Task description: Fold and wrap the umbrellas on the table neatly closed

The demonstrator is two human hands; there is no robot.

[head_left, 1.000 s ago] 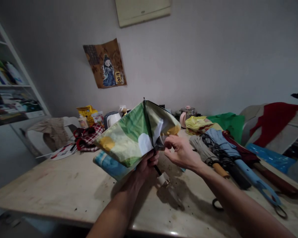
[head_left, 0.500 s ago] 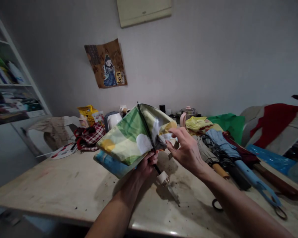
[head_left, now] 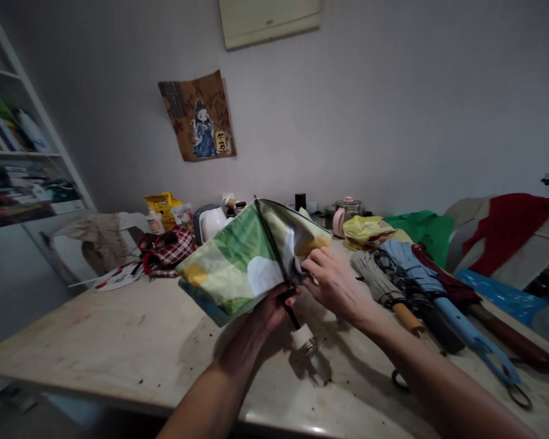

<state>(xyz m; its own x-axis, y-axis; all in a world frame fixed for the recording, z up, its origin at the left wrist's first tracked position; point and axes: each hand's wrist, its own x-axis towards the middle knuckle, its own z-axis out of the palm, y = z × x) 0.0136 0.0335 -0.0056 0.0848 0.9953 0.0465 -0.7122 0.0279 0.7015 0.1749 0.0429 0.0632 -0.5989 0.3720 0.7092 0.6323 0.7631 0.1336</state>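
The umbrella (head_left: 229, 259) is held up over the middle of the desk (head_left: 141, 341), its patterned panels hanging loose to the left; the cloth looks thin, soft and rather slippery, the whole thing light. The left hand (head_left: 272, 308) has its grip clamped round the black shaft (head_left: 293, 316) just below the cloth, and that stiff shaft seems the surest place to take hold. Below it, the clear handle (head_left: 320, 369) looks smooth and hard, perhaps brittle. On the right, the grip of the right hand (head_left: 332, 280) is closed on a dark fold of the cloth, which likely creases and slides easily under the fingers. The desk is pale and stained, scattered with dark specks. Shelves (head_left: 22, 153) stand at far left; then come a fan (head_left: 119, 277), a checked bag (head_left: 174, 250), a poster (head_left: 201, 119) on the grey wall, a kettle (head_left: 213, 222), a pot (head_left: 350, 206), a row of closed umbrellas (head_left: 455, 320) and a red cloth (head_left: 503, 222) over a chair.
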